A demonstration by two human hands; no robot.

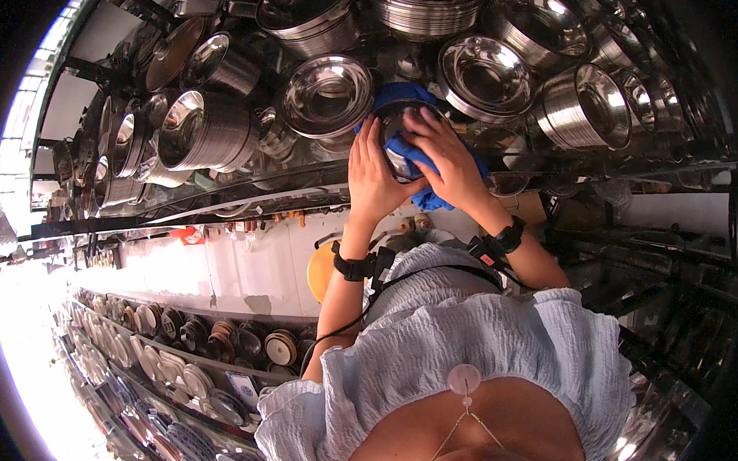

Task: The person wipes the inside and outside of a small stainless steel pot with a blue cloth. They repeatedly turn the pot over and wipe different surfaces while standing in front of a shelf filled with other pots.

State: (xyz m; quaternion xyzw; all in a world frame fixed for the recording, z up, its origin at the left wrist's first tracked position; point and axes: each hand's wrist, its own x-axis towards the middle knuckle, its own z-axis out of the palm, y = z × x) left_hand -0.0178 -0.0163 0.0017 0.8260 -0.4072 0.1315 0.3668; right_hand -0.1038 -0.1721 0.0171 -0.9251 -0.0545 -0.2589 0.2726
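Note:
Between my hands is a round stainless-steel dish [392, 121], partly covered by my fingers, so its full shape is hidden. My left hand [370, 172] holds its left side, fingers stretched along the wall and thumb reaching across the near edge. A blue cloth [410, 153] is bunched under my right hand [444, 158], which presses it against the dish. Part of the cloth hangs below my right palm, and more blue fabric shows behind the dish. Just left of the dish stands a stack of shiny steel bowls [327, 95]; another bowl stack [485, 77] is to the right.
Steel pots [182, 130] and a ribbed stack of basins [428, 12] crowd the shelf. The dark shelf edge [270, 194] runs below my hands. Behind me are racks of plates [197, 380] and a yellow stool seat [321, 272]. A black cable [348, 322] runs along my left arm.

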